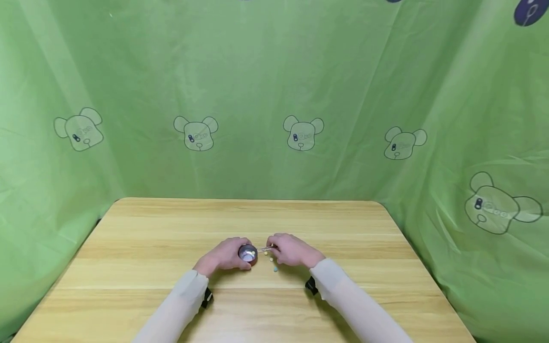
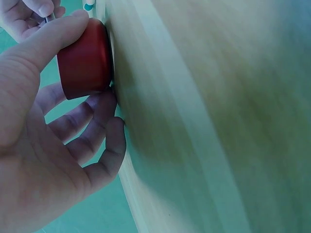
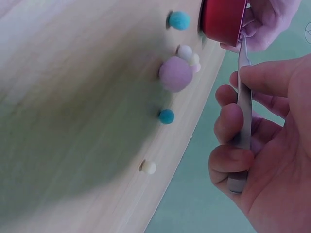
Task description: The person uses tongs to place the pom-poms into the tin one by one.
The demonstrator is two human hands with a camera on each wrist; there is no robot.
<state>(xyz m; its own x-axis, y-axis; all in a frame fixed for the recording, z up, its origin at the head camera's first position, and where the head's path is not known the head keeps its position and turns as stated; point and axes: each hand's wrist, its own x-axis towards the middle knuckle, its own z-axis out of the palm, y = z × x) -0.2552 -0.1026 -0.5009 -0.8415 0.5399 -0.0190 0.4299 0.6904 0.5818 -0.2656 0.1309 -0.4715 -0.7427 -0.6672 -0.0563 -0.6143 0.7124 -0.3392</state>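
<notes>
At the left of the surface (image 1: pixel 171 221) work, the left hand (image 1: pixel 227 254) grasps the cup (image 2: pixel 83 63), thumb on the near side and fingers round the far side, probably to stop so light a thing from sliding or tipping when touched. The cup is red outside and silvery within, and it appears to stand upright on the surface, mouth up, which leaves its opening free from above; pale spots show inside, too small to name. Just right of it come the tweezers (image 3: pixel 246 116), pointing left so that their tips meet the cup's rim; whether the tips are inside, or pinch anything, I cannot tell. Below them, between cup and right hand (image 1: pixel 293 251), small balls lie loose: an upper teal ball (image 3: pixel 179 20) near the cup, a white ball (image 3: pixel 184 52) beside a larger purple ball (image 3: pixel 176 74), a lower teal ball (image 3: pixel 166 116) and a cream ball (image 3: pixel 148 167). Lying so near the cup, they seem to be within short reach of both hands. The right hand grasps the tweezers with thumb and curled fingers along the shank, a hold that likely steadies the tips while letting the thumb squeeze.
</notes>
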